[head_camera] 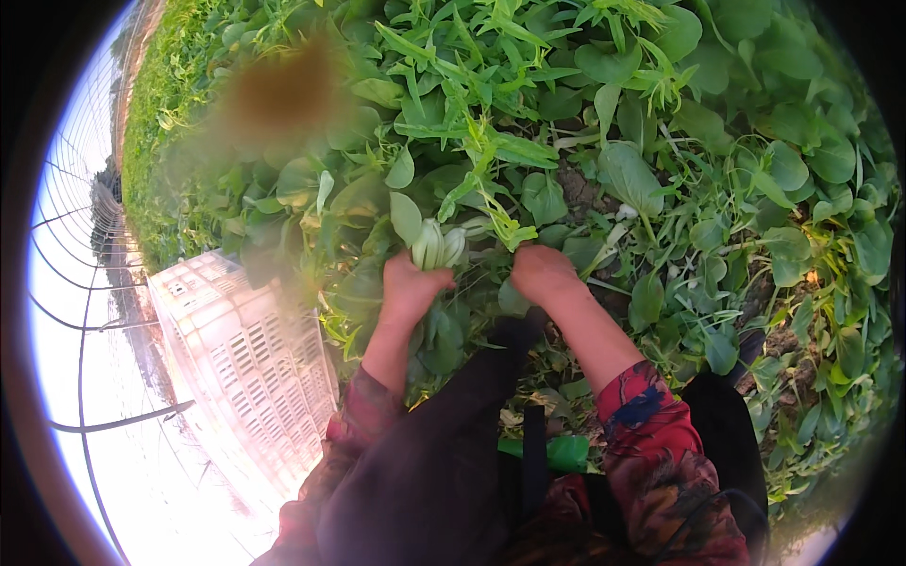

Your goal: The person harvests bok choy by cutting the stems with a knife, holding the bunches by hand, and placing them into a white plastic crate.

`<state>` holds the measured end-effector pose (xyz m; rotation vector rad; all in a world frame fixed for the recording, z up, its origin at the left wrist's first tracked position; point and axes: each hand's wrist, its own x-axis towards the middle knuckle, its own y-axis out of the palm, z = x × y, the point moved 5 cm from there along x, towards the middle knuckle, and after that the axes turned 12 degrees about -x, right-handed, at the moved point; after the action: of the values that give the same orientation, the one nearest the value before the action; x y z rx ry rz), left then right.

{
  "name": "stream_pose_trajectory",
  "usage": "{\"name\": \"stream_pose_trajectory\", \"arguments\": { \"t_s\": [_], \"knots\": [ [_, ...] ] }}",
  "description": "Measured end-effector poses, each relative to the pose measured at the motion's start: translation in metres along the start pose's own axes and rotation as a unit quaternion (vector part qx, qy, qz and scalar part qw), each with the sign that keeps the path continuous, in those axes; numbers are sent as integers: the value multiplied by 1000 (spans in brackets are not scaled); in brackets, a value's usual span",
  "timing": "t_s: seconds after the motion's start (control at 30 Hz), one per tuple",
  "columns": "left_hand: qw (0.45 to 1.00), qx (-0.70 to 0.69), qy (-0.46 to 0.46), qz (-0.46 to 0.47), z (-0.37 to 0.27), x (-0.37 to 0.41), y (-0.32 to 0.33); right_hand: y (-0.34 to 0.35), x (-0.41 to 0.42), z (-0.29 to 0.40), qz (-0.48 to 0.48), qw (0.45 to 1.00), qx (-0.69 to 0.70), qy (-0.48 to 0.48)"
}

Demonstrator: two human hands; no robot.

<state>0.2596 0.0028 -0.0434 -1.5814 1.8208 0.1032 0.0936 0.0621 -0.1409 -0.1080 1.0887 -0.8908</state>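
Observation:
My left hand [413, 286] is closed around a small bunch of bok choy [437, 244], its pale stalk bases pointing up and away from me. Broad green leaves [446, 336] hang below that fist. To the right, my right hand [543, 272] is low among the plants with its fingers curled. A light-green narrow-leaved weed [504, 225] reaches down to its fingertips. The fingers are turned away, so whether they grip anything is hidden. Around both hands grow dense bok choy leaves [632, 177].
A white slatted plastic crate [262, 375] stands at my left. Wire and hoops [85, 325] of a frame rise beyond it. Trampled leaves and bare soil [577, 187] show ahead. My dark-clothed knee [439, 453] is between my arms, near a green plastic item [566, 453].

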Motion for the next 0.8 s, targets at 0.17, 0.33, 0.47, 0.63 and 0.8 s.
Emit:
{"name": "stream_pose_trajectory", "arguments": {
  "t_s": [0.17, 0.33, 0.47, 0.63, 0.8],
  "knots": [
    [989, -138, -39, 42, -2, -2, -11, -4, -18, -8, -140, 987, 84, -7],
    [970, -215, -82, 81, -10, -7, -11, 9, -8, -3, -116, 761, 638, 29],
    [964, -227, -76, 119, -18, -13, -4, -10, -18, 18, -106, 657, 746, 16],
    [939, -261, -92, 204, -42, -31, 14, -43, -72, 5, -241, 613, 751, -30],
    [876, -359, -12, 321, -96, -49, 50, -95, -123, -37, -350, 727, 586, -81]
  ]
}}
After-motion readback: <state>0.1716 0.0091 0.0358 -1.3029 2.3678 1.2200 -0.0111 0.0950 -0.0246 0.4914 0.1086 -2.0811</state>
